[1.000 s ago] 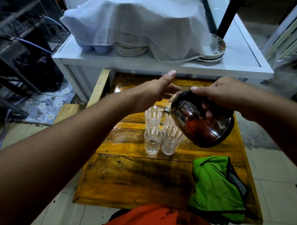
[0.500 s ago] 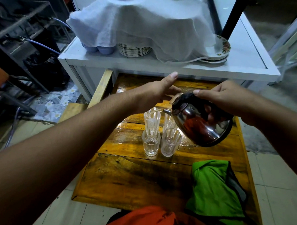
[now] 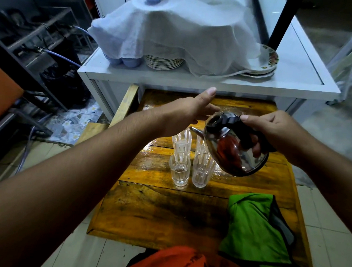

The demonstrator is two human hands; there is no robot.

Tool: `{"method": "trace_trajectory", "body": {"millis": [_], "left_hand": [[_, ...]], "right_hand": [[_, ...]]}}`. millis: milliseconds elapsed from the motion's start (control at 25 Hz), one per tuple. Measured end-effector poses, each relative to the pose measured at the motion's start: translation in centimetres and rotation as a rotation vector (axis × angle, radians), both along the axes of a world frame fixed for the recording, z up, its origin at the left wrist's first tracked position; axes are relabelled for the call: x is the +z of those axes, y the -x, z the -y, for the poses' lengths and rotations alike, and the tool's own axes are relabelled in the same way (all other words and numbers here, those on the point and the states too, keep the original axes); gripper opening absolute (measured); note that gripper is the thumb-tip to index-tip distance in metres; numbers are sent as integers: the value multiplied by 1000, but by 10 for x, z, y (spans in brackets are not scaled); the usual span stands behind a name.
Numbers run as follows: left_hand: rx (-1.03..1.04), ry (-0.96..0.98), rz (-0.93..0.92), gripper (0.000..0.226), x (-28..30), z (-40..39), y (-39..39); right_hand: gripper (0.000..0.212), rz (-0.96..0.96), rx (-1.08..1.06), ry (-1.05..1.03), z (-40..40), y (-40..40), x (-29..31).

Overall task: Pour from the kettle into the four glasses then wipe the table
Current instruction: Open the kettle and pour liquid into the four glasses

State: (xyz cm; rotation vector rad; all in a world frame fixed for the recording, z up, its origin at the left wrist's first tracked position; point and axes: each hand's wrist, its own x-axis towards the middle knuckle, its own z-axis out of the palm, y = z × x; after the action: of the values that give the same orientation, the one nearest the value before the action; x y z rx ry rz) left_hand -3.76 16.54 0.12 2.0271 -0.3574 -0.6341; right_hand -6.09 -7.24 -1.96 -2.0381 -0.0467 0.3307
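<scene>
A white counter [image 3: 193, 80] stands beyond both hands, carrying a big white cloth [image 3: 174, 29] draped over stacked plates [image 3: 163, 62] and a flowered plate [image 3: 268, 56] peeking out at its right edge. Under the hands lies the wooden table [image 3: 158, 208], yellow-brown, with a wet sheen on the boards around the glassware. A green cloth [image 3: 251, 226] is bunched on the table well below the right hand, toward the person's body.

The left hand [image 3: 183, 113] hangs flat above the table with fingers [image 3: 209, 91] stretched out and loosely together, holding nothing; its fingertips reach toward the kettle's lid, though I cannot tell whether they touch it. The right hand [image 3: 271, 130] is wrapped around the black handle of the steel kettle [image 3: 234, 147], thumb pressed on top near the lid, the other fingers curled beneath. The kettle is held in the air, tilted with its spout pointing left, just under the left hand's fingers.

Four glasses [image 3: 190, 159] stand clustered in two pairs directly below the left palm and just left of the kettle's belly. The spout sits over the far pair. The near-left glass [image 3: 179, 171] holds a little clear liquid at its bottom; the near-right glass [image 3: 202, 170] stands touching or almost touching it.
</scene>
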Motion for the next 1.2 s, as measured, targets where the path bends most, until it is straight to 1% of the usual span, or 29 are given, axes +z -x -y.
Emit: {"method": "trace_trajectory", "body": {"millis": [280,480,600,680,840,960,1120,1200], "left_hand": [[12,47,2,89,4,0,-3],[23,64,25,77,13,6,-5],[35,76,35,75,17,16,-8],[31,90,28,74,20,26,-10],[-14,77,-11,76,19,46,-13],[-74,42,-45,80,8,55,-14],[-138,-2,-56,90,-12,57,-18],[-129,-7,-70,88,-16,57,-19]], "right_hand": [[49,26,-60,-133,4,2,-11],[47,45,-116,-225,3,7,-11],[55,57,-150,-263,9,8,-13],[53,62,-177,-263,17,8,-13],[46,62,-213,-221,36,10,-12],[43,36,-222,-144,45,12,-13],[50,-29,-196,-10,49,9,-10],[51,-56,-152,59,46,6,-5]]}}
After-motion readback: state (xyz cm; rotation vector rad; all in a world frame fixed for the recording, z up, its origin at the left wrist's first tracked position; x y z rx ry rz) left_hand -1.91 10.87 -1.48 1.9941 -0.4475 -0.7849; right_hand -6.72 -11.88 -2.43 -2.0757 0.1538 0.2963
